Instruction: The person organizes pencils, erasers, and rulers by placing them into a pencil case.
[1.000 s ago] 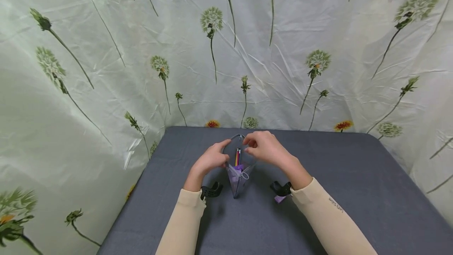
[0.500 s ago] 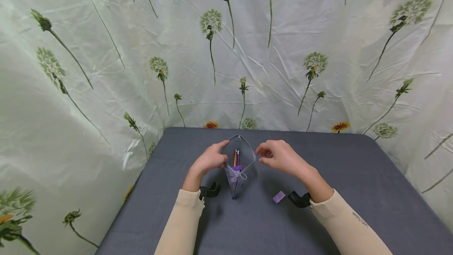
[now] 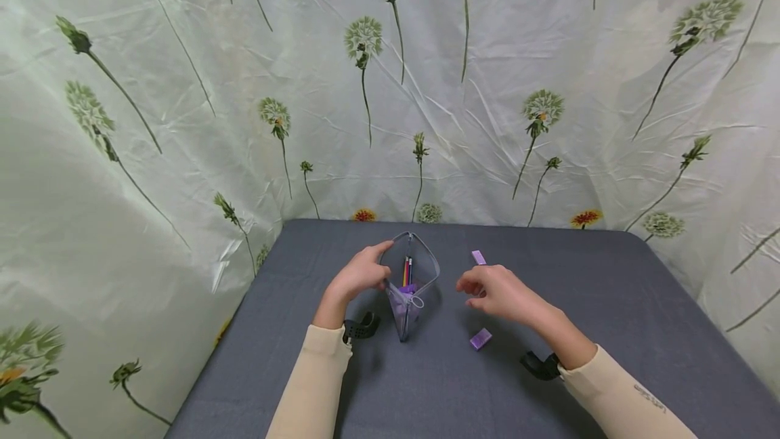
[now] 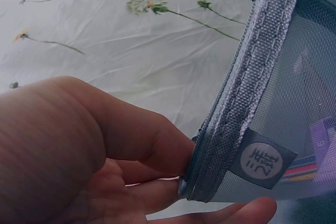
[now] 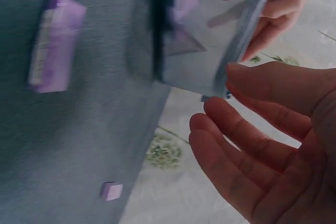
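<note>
A grey mesh zip pouch [image 3: 402, 320] stands on the table with its mouth spread wide. Several pencils [image 3: 407, 271] and something purple [image 3: 407, 288] show inside it. My left hand [image 3: 359, 272] pinches the pouch's left rim between thumb and fingers; the left wrist view shows the zipper edge [image 4: 252, 72] and a small label [image 4: 262, 159] beside the fingertips. To the right, apart from the pouch, my right hand [image 3: 502, 293] hangs above the table with loosely bent fingers and nothing in them. It lies between two small purple boxes, a nearer one [image 3: 480, 339] and a farther one [image 3: 479, 257].
The dark grey table [image 3: 579, 303] reaches back to a pale curtain [image 3: 475, 107] printed with dandelions. Another stretch of curtain runs along the left side. A ring-shaped zipper pull [image 3: 417, 302] hangs at the pouch's front corner.
My right hand has drawn away from the pouch's mouth to the right, uncovering both purple boxes. The left hand stays on the rim, and the pouch remains in place.
</note>
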Action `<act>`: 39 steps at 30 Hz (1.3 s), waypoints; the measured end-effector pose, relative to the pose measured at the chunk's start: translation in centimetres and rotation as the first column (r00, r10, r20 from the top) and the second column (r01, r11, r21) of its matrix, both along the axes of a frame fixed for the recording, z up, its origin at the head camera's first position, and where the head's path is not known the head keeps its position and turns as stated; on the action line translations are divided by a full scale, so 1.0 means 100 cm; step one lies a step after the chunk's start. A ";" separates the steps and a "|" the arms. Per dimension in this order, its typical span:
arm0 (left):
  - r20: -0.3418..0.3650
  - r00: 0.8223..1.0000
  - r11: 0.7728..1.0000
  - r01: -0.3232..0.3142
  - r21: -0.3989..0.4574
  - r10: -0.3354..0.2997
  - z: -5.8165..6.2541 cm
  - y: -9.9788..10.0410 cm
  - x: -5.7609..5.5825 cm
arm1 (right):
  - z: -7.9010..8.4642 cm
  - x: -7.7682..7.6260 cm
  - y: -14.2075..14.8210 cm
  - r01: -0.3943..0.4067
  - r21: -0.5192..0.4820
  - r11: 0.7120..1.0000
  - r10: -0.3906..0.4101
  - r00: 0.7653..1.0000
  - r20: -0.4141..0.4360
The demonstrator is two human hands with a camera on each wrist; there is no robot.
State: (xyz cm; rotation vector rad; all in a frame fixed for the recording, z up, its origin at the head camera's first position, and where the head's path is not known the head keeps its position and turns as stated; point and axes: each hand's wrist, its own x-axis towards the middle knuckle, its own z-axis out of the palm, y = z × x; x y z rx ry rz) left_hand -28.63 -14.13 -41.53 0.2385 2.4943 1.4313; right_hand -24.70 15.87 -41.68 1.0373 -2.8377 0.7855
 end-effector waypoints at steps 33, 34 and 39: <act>-0.038 0.999 0.998 0.014 0.058 -0.011 -0.004 -0.007 -0.005 | -0.061 0.021 0.025 -0.105 0.028 0.994 0.102 0.992 0.077; -0.035 0.999 0.998 0.014 0.062 -0.012 -0.004 -0.007 -0.005 | -0.061 0.021 0.025 -0.103 0.025 0.994 0.101 0.992 0.078; -0.039 0.999 0.996 0.022 0.090 -0.018 -0.004 -0.010 -0.003 | -0.063 0.024 0.024 -0.102 0.013 0.995 0.101 0.993 0.066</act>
